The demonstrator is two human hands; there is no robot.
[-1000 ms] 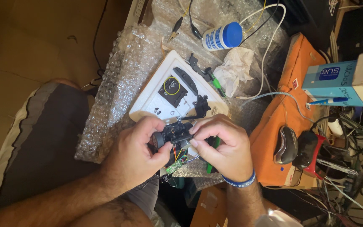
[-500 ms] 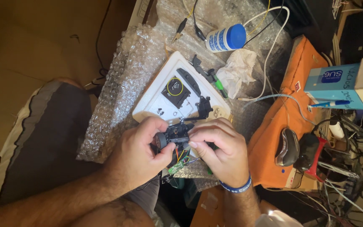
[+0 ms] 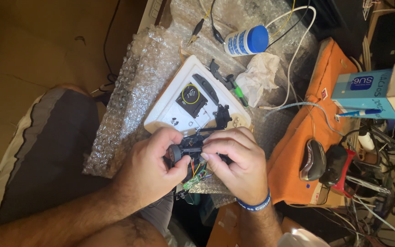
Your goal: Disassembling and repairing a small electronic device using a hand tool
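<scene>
While the left hand (image 3: 149, 167) clamps the black gadget (image 3: 189, 150) with dangling wires, the right hand (image 3: 234, 160) pinches its top over bubble wrap (image 3: 133, 91).

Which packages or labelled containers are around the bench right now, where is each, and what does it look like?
Cylindrical container: top centre on the bubble wrap, lying on its side, white labelled body, blue cap.
Rectangular box: right edge, light blue with a dark blue oval patch and off-white end.
Small red tag: on the orange cloth's upper edge.
No screens or signs visible.
</scene>
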